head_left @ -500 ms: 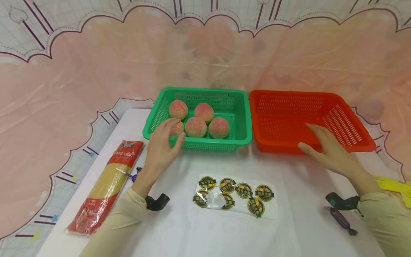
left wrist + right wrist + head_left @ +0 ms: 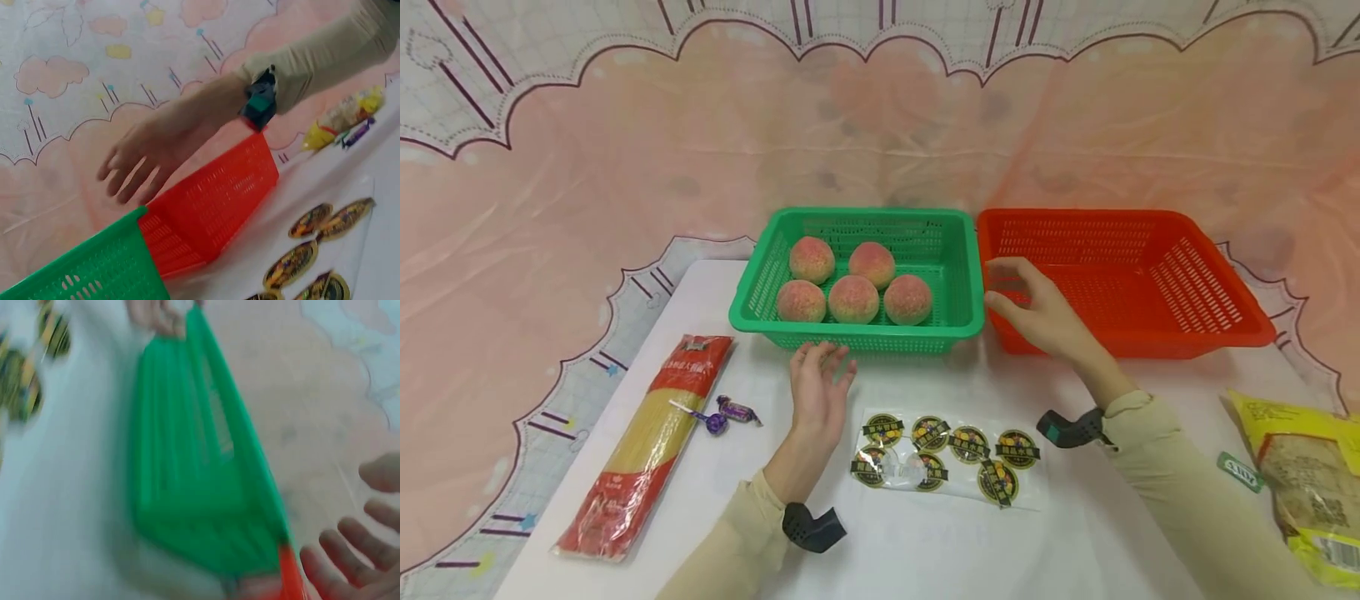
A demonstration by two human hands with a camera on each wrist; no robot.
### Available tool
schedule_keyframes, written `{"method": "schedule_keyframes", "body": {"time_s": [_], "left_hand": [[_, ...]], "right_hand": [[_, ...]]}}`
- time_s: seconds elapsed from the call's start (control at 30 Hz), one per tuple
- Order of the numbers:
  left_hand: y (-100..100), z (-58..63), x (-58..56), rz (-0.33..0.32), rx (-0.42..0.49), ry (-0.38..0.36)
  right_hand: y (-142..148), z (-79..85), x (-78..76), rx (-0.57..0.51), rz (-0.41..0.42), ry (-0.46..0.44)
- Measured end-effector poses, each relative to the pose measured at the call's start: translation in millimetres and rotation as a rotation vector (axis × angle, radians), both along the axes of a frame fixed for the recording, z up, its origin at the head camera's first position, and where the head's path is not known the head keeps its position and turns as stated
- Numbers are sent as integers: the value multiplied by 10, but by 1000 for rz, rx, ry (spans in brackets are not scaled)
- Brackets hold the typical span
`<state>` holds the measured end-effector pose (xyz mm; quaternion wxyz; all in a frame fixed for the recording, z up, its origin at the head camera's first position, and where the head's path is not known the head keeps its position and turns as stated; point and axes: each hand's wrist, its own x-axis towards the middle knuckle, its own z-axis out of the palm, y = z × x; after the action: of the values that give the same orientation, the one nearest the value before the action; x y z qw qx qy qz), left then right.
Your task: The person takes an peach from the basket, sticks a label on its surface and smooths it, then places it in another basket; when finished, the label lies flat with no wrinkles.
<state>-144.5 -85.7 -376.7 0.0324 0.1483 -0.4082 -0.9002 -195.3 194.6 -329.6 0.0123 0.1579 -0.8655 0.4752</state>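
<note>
In the head view my left hand (image 2: 820,392) is just in front of the green basket (image 2: 865,331), its fingers loosely bent and holding nothing. Several peaches (image 2: 853,299) lie inside that basket, towards its left and middle. My right hand (image 2: 1037,312) hovers over the left end of the red basket (image 2: 1120,342), near where the two baskets meet. Nothing is in its grasp; the right wrist view shows its spread fingers (image 2: 353,540) beside the green basket's rim (image 2: 250,450). The red basket holds nothing that shows.
A clear sheet of round black-and-gold stickers (image 2: 951,458) lies before the baskets. To the left are a noodle pack (image 2: 651,442), a lollipop (image 2: 715,423) and a purple wrapped candy (image 2: 739,411). At right lie a yellow bag (image 2: 1311,483) and a small green packet (image 2: 1240,472).
My left hand has drawn back from the green basket's left front and shifted right. My right hand has swung left across the red basket to its left end.
</note>
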Motion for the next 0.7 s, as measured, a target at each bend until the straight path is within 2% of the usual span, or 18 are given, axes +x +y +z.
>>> {"method": "schedule_keyframes", "body": {"time_s": [0.07, 0.13, 0.37, 0.5, 0.7], "left_hand": [[39, 10, -30, 18, 78, 19], [69, 23, -55, 33, 112, 40], [114, 56, -103, 89, 162, 60], [126, 50, -112, 92, 185, 58], [123, 37, -103, 80, 196, 57]], "right_hand": [[-187, 18, -42, -64, -6, -39], [-363, 39, -82, -116, -28, -95], [-854, 25, -343, -229, -133, -361], [-991, -42, -511, -201, -194, -485], [-1088, -181, -658, -260, -184, -711]]}}
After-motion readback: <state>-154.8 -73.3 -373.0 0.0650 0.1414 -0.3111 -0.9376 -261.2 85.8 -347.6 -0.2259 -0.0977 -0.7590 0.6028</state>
